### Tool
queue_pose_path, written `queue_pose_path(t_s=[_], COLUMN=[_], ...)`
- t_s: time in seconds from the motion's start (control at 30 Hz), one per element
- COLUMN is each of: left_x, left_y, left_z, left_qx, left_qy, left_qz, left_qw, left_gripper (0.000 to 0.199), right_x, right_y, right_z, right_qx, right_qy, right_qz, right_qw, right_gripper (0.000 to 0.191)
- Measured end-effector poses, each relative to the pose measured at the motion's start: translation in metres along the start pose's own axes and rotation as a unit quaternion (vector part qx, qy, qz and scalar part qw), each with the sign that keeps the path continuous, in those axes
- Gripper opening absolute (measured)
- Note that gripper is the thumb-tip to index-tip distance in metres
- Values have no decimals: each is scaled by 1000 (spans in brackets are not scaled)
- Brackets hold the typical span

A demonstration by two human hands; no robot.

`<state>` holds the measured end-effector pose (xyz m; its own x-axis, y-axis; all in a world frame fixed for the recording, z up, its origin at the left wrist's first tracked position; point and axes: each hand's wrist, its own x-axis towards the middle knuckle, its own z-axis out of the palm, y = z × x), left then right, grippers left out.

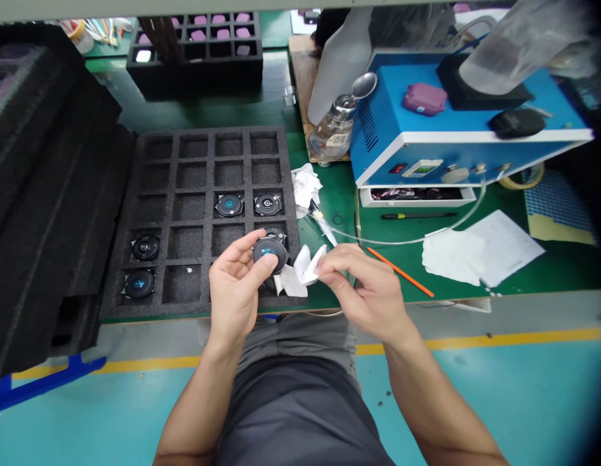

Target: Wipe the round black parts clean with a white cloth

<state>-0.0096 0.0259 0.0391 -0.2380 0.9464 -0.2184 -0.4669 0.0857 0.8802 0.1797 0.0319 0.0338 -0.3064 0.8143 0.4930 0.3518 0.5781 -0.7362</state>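
Right, so I'm gripping a round black device (275, 246) in my L hand (235, 278) — thumb's pressing on its face, fingers are curling round the rim & behind. My R hand (365, 285) is pinching a white wipe (305, 266) btwn thumb & index, w/ the other fingers folding in toward the palm.

The device is hovering over the R-hand column of the foam tray (164, 220), nr the front edge, and it's partly hiding another device (277, 231) in the pocket behind it. More devices (229, 205) are sitting in other pockets, none of them under my fingers.

What's mattering most is the gap btwn my hands: the wipe is lying just R of the device, its length running from the R fingertips down & left toward the L hand. Whether its loose end is touching the device's rim, I can't tell; the lower folds are overlapping the tray edge, and it may be one piece or two. The device's face is turning up at me & showing as round, so it isn't giving me any clear long axis.

Beyond the wipe, a white-tipped tool (324, 228) is lying on the bench; an orange stick (402, 272) is slanting away just past my R hand.
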Motion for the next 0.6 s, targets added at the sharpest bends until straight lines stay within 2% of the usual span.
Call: queue_pose_path(t_s=[0.1,0.23,0.47,0.6], left_x=[1,1,1,1], left_y=[2,5,5,6], left_z=[-2,-5,-7,-9], left_qx=[-23,-49,-59,-54], left_qy=[-9,-21,-34,-44], left_qz=[-19,-48,-59,-58], left_qw=[1000,997,996,996], left_gripper=[41,39,36,34], right_x=[-1,1,2,6], right_y=[-1,-6,-12,-13], right_z=[4,8,8,5], right_qx=[16,-16,-71,-125], right_qy=[36,48,66,125], right_qz=[22,24,12,27], right_qw=[999,998,995,984], right_gripper=[8,8,8,8])
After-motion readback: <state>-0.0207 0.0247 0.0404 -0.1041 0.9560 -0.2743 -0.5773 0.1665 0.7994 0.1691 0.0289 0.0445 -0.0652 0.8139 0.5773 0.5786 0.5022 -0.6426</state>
